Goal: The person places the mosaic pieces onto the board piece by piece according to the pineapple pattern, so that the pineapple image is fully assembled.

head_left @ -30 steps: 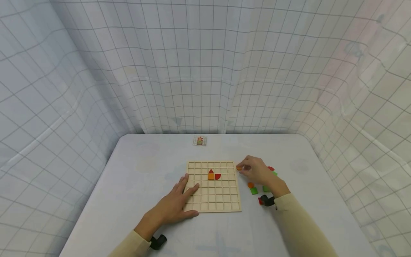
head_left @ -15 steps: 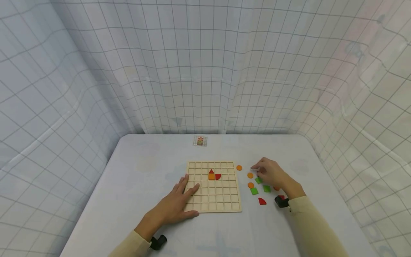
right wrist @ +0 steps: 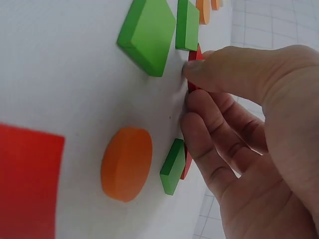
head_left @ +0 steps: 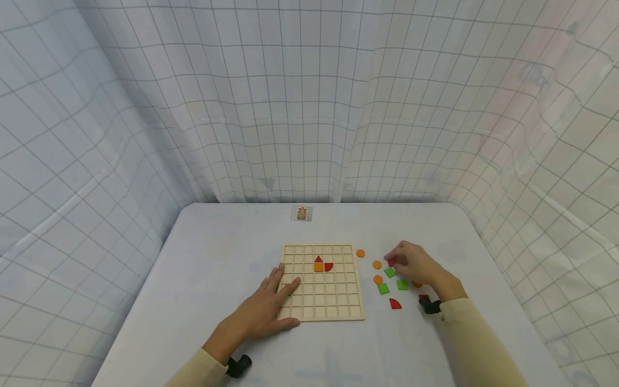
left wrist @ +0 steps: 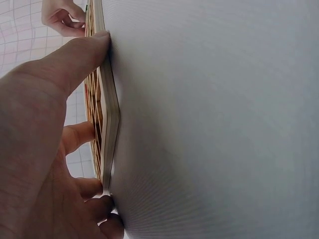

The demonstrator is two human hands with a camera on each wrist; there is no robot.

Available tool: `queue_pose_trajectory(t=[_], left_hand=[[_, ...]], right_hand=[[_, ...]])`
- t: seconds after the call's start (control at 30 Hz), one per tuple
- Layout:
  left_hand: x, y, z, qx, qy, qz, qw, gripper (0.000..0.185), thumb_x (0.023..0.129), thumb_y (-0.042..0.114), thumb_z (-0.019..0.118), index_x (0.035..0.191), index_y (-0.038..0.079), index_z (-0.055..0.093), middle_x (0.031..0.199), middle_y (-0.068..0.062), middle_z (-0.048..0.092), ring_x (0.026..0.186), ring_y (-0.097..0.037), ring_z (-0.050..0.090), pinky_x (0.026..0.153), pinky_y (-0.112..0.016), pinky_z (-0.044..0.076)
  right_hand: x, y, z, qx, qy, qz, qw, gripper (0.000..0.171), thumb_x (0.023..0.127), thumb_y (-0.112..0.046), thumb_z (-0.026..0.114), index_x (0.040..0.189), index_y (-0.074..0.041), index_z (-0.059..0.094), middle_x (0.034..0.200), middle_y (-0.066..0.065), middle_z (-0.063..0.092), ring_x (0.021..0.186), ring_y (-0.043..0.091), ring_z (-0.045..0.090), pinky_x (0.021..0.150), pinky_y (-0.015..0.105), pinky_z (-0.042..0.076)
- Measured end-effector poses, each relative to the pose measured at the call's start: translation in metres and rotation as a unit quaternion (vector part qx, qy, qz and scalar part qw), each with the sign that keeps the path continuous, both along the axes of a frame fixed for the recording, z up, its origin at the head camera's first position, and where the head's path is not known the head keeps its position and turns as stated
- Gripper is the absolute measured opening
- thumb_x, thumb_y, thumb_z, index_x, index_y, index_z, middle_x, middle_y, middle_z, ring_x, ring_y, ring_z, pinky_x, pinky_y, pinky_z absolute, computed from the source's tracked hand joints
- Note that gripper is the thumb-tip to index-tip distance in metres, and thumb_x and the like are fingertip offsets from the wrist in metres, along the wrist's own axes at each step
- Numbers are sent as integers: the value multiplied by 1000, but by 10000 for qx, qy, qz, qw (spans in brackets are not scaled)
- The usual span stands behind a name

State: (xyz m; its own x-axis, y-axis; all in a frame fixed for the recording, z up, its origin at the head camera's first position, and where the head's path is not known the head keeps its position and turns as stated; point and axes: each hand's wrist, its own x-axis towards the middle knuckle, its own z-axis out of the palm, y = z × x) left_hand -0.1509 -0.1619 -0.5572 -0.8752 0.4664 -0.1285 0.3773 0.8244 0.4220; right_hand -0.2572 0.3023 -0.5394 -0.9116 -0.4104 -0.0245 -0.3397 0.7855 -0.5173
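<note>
A wooden grid board [head_left: 321, 301] lies on the table, holding a red triangle [head_left: 317, 258], an orange square [head_left: 317, 266] and a red quarter-circle [head_left: 328, 266]. My left hand [head_left: 278, 294] rests flat on the board's near-left corner, thumb [left wrist: 75, 59] against the board edge [left wrist: 107, 124]. To the right of the board, my right hand [head_left: 394, 262] pinches a small red piece [head_left: 390, 263] between thumb and fingers [right wrist: 219, 74]. In the right wrist view that red piece [right wrist: 193, 56] stands on edge against the table.
Loose pieces lie right of the board: orange discs [head_left: 360, 253] [head_left: 377, 264] [head_left: 378, 279], green squares [head_left: 389, 272] [head_left: 383, 288] [head_left: 402, 284] and a red quarter-circle [head_left: 395, 304]. A small picture card [head_left: 301, 213] sits at the far edge. Gridded curtains surround the table.
My right hand has moved from the orange disc by the board's right edge out to the loose pieces and now pinches a red one. The left hand has stayed put.
</note>
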Motion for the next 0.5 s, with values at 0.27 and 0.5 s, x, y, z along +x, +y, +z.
queue_pose_trajectory(t=[0.27, 0.5], left_hand=[[3, -2, 3, 40, 35, -36, 10000, 101, 102, 67, 83, 183, 26, 40, 196, -27, 8, 183, -49, 19, 142, -67, 35], [4, -2, 3, 69, 60, -55, 9999, 102, 101, 68, 83, 183, 25, 41, 196, -28, 9, 182, -50, 20, 142, -67, 34]], right_hand=[[-1, -4, 2, 80, -160, 4, 9998, 16, 106, -9, 86, 122, -8, 87, 111, 1, 78, 102, 14, 71, 95, 33, 65], [-4, -11, -3, 221, -142, -20, 9997, 10, 105, -12, 88, 114, -11, 84, 107, 1, 75, 96, 13, 69, 93, 34, 67]])
